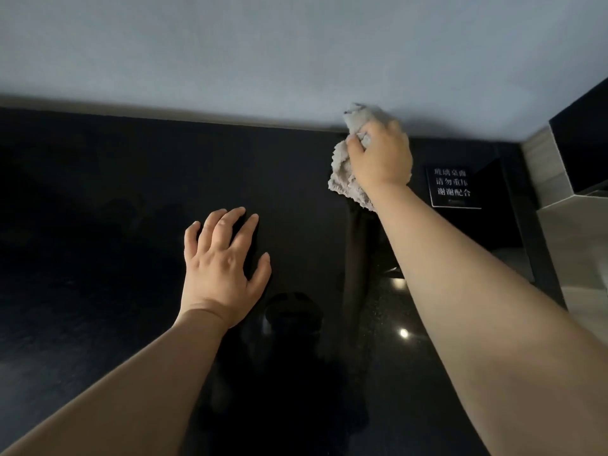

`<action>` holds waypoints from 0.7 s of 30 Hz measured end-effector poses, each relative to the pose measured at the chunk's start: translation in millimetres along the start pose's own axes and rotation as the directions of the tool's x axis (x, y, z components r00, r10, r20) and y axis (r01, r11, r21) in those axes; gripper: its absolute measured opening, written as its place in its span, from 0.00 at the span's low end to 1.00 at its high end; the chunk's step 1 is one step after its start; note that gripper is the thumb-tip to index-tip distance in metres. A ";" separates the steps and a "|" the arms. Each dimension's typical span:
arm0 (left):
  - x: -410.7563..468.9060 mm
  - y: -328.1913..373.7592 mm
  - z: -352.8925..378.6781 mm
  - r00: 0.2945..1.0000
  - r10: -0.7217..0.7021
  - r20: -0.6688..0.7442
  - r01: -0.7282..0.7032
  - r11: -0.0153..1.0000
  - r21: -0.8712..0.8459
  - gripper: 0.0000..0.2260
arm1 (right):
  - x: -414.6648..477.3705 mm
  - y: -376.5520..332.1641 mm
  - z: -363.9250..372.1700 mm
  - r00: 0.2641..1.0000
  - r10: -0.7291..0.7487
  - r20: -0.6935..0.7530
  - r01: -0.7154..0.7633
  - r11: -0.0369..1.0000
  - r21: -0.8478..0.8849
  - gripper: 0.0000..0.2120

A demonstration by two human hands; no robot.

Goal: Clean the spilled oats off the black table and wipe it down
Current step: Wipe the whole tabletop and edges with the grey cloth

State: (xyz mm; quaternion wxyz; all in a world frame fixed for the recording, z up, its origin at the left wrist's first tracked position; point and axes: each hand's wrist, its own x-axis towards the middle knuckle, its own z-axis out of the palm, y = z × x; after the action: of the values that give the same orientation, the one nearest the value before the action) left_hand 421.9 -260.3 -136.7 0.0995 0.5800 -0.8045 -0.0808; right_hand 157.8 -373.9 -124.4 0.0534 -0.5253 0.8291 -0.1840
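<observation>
No oats show on the black bench (pixel 98 225), though it's dark; wiping looks nearly done. Right hand (pixel 381 156), fingers bunched around the grey cloth (pixel 343 172), works upper right; left hand (pixel 220 268) rests spread, centre.

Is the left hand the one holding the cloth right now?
No, the right hand grips the grey cloth by the wall, while the left hand rests open on the black table.

A small black rectangular placard (pixel 454 187) stands on the glossy black table (pixel 98 225) near its far right corner. It carries three lines of white Chinese characters, seemingly 玻璃桌面, 请勿重压, 谢谢配合. A tiny line beneath is too small to read.
</observation>
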 end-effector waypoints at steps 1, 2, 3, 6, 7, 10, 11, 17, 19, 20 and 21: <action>0.4 0.4 0.0 1.000 0.000 0.002 0.000 1.000 0.000 0.26 | -10.7 0.4 -0.4 0.999 -0.038 0.008 0.038 0.999 0.005 0.15; 0.2 0.5 -0.4 1.000 0.000 0.004 0.000 1.000 0.002 0.27 | -26.8 0.9 -2.3 0.996 -0.092 -0.001 0.092 0.996 0.009 0.14; -0.1 0.8 -0.5 1.000 -0.001 0.006 0.001 1.000 0.002 0.27 | -47.7 2.4 -5.4 0.989 -0.144 -0.024 0.144 0.989 0.013 0.13; -1.1 0.9 -1.0 1.000 -0.006 0.004 0.006 1.000 0.011 0.27 | -123.8 9.8 -15.5 0.978 -0.188 -0.088 0.191 0.981 0.035 0.11; -1.4 1.3 -1.3 1.000 -0.008 0.005 0.008 1.000 0.015 0.27 | -149.8 11.6 -20.3 0.980 -0.177 -0.095 0.182 0.982 0.049 0.11; -0.7 3.0 -3.6 1.000 -0.012 0.009 0.012 1.000 0.018 0.28 | -212.5 14.2 -36.5 0.988 -0.154 -0.020 0.155 0.984 0.091 0.10; -1.2 3.4 -3.9 1.000 -0.015 0.013 0.015 1.000 0.021 0.28 | -229.2 15.3 -41.6 0.988 -0.153 0.031 0.149 0.983 0.105 0.10; -1.7 1.9 -1.8 1.000 -0.010 0.005 0.009 1.000 0.021 0.28 | -220.6 15.5 -71.5 0.998 -0.032 -0.048 0.042 0.972 0.230 0.10; -1.5 1.2 -0.4 1.000 -0.009 -0.010 0.009 1.000 0.016 0.29 | -174.7 15.7 -70.3 0.985 0.022 -0.170 0.006 0.986 0.165 0.09; -1.7 0.9 0.3 1.000 -0.006 -0.018 0.006 1.000 0.015 0.28 | -153.1 16.7 -66.2 0.982 0.042 -0.183 -0.017 0.990 0.139 0.10; -2.0 0.4 1.0 1.000 0.001 -0.026 -0.001 1.000 0.017 0.28 | -137.6 19.5 -58.2 0.984 0.059 -0.169 -0.040 0.993 0.113 0.10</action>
State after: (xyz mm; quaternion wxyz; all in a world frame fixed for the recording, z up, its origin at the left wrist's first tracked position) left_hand 421.9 -258.2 -137.7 0.1052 0.5815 -0.8040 -0.0662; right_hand 185.7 -229.5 -92.0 0.0147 -0.4828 0.8322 -0.2722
